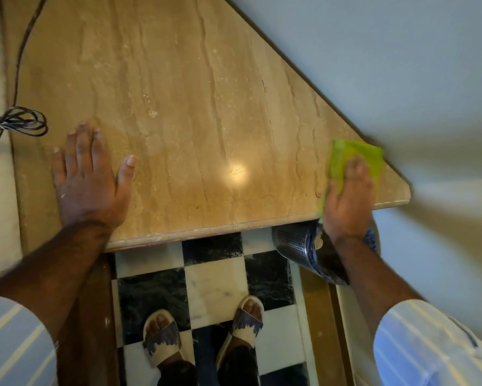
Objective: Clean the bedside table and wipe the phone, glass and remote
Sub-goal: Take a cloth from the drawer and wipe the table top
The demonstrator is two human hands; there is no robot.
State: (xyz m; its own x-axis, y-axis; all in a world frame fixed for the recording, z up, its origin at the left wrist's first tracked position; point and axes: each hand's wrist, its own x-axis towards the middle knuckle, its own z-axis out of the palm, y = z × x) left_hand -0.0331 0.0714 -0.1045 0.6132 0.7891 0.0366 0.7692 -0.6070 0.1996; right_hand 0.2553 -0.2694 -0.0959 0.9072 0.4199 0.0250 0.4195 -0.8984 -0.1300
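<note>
Far left: a dark cable (pixel 19 65) runs down the left edge of the view and ends in a tied coil (pixel 9 125), lying on a pale surface just beside the desk's left edge. What that pale surface is cannot be told.

Left hand (pixel 88 182): flat on the desk (pixel 192 93), palm down, fingers spread and straight, thumb out to the right. It holds nothing. Forearm comes in from the near left; striped light sleeve (pixel 14 341) pushed up.

Desk top: tan, stone-look slab with darker wavy veins running near to far. The far-right side is cut on a slant along a pale blue-grey wall (pixel 401 51). A bright round reflection (pixel 237 172) sits near the middle of the near half. Near edge is rounded and slightly worn.

Below the near edge: black-and-white chequered floor (pixel 220 277), two feet in pale sandals (pixel 203 330) standing on it.

Right hand (pixel 347 201): pressed palm down on a green cloth (pixel 345 154) at the desk's near-right corner. Fingers lie loosely curved over the cloth, pinning it to the surface rather than gripping it in a fist. The cloth shows beyond the fingertips on the far side and along the thumb side; it touches the slanted edge. This area is a little motion-blurred.

Under the right wrist, below the desk edge: a perforated metal bin (pixel 295 243), tilted in the view, with a dark liner.
</note>
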